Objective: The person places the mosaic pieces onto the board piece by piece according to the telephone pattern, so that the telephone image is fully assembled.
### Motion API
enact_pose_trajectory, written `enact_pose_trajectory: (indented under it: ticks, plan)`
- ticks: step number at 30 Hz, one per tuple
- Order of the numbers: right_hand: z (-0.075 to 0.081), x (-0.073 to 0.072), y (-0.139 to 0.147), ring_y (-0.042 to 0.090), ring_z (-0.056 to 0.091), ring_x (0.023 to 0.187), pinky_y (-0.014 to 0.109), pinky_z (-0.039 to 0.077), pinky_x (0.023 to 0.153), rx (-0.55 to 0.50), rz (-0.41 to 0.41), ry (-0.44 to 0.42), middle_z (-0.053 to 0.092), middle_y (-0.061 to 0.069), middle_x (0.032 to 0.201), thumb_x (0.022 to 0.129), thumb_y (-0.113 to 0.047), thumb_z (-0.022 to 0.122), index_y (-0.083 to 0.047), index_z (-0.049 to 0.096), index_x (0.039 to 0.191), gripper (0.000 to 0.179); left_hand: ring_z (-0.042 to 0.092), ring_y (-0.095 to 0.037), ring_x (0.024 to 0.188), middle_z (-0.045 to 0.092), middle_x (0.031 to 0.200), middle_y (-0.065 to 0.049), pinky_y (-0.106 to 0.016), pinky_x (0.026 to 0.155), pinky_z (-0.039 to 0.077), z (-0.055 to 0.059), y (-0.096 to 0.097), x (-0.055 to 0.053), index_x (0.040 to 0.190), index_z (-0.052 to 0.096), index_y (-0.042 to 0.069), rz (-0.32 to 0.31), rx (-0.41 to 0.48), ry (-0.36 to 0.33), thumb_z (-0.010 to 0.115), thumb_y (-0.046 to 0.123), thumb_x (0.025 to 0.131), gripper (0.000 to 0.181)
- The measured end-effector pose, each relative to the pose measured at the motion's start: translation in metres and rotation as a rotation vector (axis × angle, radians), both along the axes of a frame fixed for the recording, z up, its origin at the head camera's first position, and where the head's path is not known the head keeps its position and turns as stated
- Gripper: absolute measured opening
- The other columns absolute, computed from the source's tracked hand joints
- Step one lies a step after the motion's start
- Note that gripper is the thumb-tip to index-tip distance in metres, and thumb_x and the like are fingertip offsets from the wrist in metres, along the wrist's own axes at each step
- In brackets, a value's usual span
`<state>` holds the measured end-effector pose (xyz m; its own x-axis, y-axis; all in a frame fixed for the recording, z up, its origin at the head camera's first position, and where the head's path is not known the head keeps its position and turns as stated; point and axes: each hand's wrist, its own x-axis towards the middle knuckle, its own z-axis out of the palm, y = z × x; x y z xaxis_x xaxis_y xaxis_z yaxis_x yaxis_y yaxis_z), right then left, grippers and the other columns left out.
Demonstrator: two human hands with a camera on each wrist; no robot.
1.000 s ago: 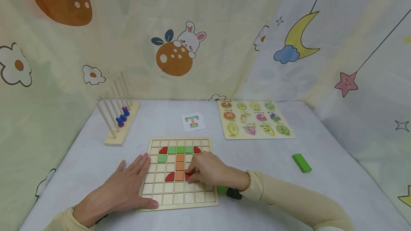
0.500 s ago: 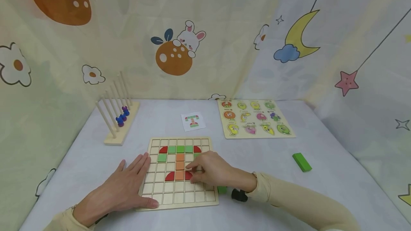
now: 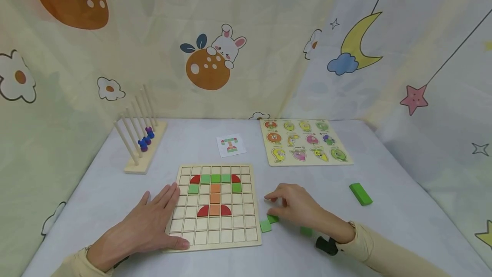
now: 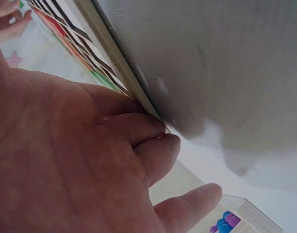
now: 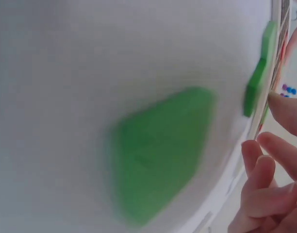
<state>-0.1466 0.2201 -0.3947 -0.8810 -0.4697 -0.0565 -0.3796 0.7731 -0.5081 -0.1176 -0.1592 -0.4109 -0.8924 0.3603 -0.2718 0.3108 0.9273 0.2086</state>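
A wooden grid board [image 3: 200, 238] lies flat in front of me in the head view. Set in its cells are green squares [image 3: 216, 178], orange squares [image 3: 215, 198] and red rounded-corner pieces [image 3: 203, 211]. My left hand [image 3: 147, 221] rests along the board's left edge, its fingertips right at the edge in the left wrist view. Right of the board, my right hand [image 3: 294, 204] hovers with loosely bent fingers and a gap between thumb and index finger, holding nothing. Below its thumb lie two green squares [image 3: 265, 226]; another green piece [image 3: 306, 231] lies under the wrist.
Behind the board lies a pattern card [image 3: 231, 145] showing a similar coloured figure. A fruit puzzle board [image 3: 307, 164] is at back right, a peg stand [image 3: 143, 166] with blue and purple beads at left. A green block [image 3: 361, 194] sits far right.
My right hand has left the red piece at the lower right of the figure and moved right, off the board, over the loose green pieces. The left hand has stayed in place.
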Motion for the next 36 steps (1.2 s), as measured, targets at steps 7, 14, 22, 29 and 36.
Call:
enact_pose_trajectory:
  ticks: [7, 14, 22, 29, 36]
  plan:
    - [-0.005, 0.009, 0.019, 0.002, 0.053, 0.073, 0.018, 0.046, 0.063, -0.053, 0.079, -0.027, 0.073, -0.005, 0.101, 0.081, -0.018, 0.087, -0.013, 0.079, 0.118, 0.038, 0.024, -0.044, 0.156, 0.021, 0.170, -0.023, -0.080, 0.114, 0.015, 0.001, 0.000, -0.001, 0.160, 0.025, -0.004, 0.003, 0.001, -0.005, 0.065, 0.094, 0.061, 0.145]
    - [-0.008, 0.015, 0.018, -0.001, 0.055, 0.078, 0.017, 0.049, 0.068, -0.030, 0.138, 0.011, 0.070, -0.009, 0.099, 0.084, -0.010, 0.084, -0.013, 0.080, 0.114, 0.031, 0.024, -0.044, 0.156, 0.022, 0.169, -0.023, -0.080, 0.114, 0.017, 0.001, 0.000, 0.001, 0.159, 0.026, -0.005, -0.005, 0.008, -0.003, 0.065, 0.094, 0.061, 0.145]
    - [-0.003, 0.018, 0.013, 0.000, 0.059, 0.087, 0.022, 0.054, 0.077, 0.129, 0.216, 0.138, 0.069, -0.008, 0.100, 0.083, -0.014, 0.085, -0.012, 0.081, 0.112, 0.030, 0.024, -0.044, 0.156, 0.021, 0.169, -0.024, -0.080, 0.115, 0.017, 0.002, 0.000, 0.001, 0.159, 0.025, -0.005, -0.006, 0.003, -0.002, 0.066, 0.092, 0.062, 0.144]
    - [-0.002, 0.018, 0.010, 0.001, 0.063, 0.088, 0.021, 0.055, 0.076, 0.134, 0.215, 0.117, 0.070, -0.007, 0.097, 0.082, -0.009, 0.085, -0.011, 0.081, 0.111, 0.029, 0.025, -0.045, 0.156, 0.022, 0.169, -0.024, -0.080, 0.114, 0.017, 0.002, 0.000, 0.002, 0.159, 0.026, -0.006, -0.011, -0.002, 0.007, 0.064, 0.094, 0.061, 0.145]
    - [-0.004, 0.018, 0.013, 0.001, 0.063, 0.086, 0.019, 0.054, 0.074, 0.105, 0.199, 0.111, 0.071, -0.005, 0.097, 0.082, -0.008, 0.084, -0.009, 0.080, 0.113, 0.031, 0.024, -0.044, 0.156, 0.022, 0.169, -0.023, -0.080, 0.115, 0.016, 0.001, 0.001, 0.001, 0.160, 0.026, -0.004, 0.010, -0.002, -0.006, 0.066, 0.093, 0.060, 0.144]
